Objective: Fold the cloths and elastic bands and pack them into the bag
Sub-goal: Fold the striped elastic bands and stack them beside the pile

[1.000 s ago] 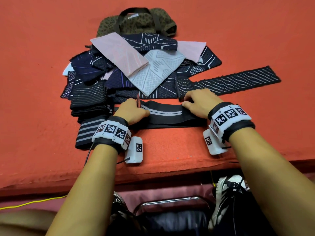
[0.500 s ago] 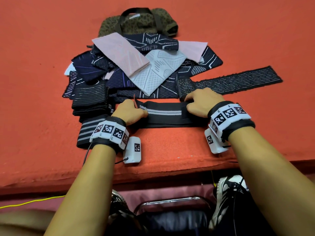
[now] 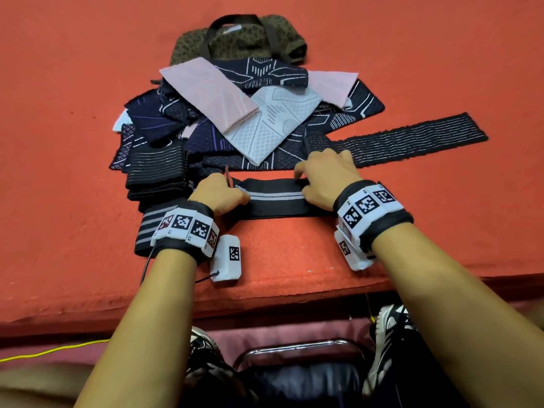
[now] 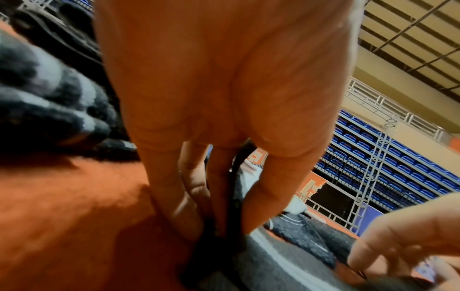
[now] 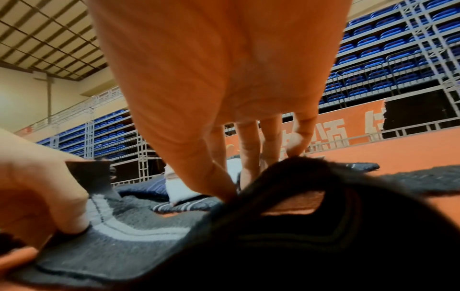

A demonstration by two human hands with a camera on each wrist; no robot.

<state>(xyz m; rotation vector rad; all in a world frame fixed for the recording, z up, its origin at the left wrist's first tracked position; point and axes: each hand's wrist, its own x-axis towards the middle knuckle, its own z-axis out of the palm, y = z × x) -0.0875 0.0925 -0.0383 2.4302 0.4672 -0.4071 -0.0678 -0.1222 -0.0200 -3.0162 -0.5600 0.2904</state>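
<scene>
Cloth pile [image 3: 250, 128] crowding beyond hands

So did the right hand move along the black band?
Yes. The right hand slid left along the black band, closer to the left hand, away from the long striped band.

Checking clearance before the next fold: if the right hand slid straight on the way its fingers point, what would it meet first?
Probably the patterned cloth pile. The right hand pinches the black band, fingers pointing away and slightly left; only a thin strip of red table separates them. Depth is unclear.
</scene>
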